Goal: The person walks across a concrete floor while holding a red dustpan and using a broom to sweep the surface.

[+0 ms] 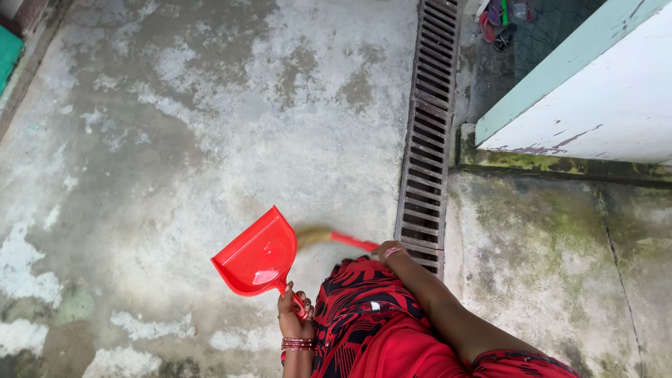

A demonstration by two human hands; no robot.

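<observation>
My left hand grips the handle of a red plastic dustpan, whose open mouth points up and left over the concrete floor. My right hand holds the red handle of a broom; its straw-coloured bristles show just right of the dustpan, blurred. Both wrists wear bangles. My red and black patterned clothing fills the bottom middle and hides the lower parts of both arms.
A long metal drain grate runs from the top down to my right hand. A white wall with a green edge stands at the upper right, with mossy concrete below it. Sandals lie at the top.
</observation>
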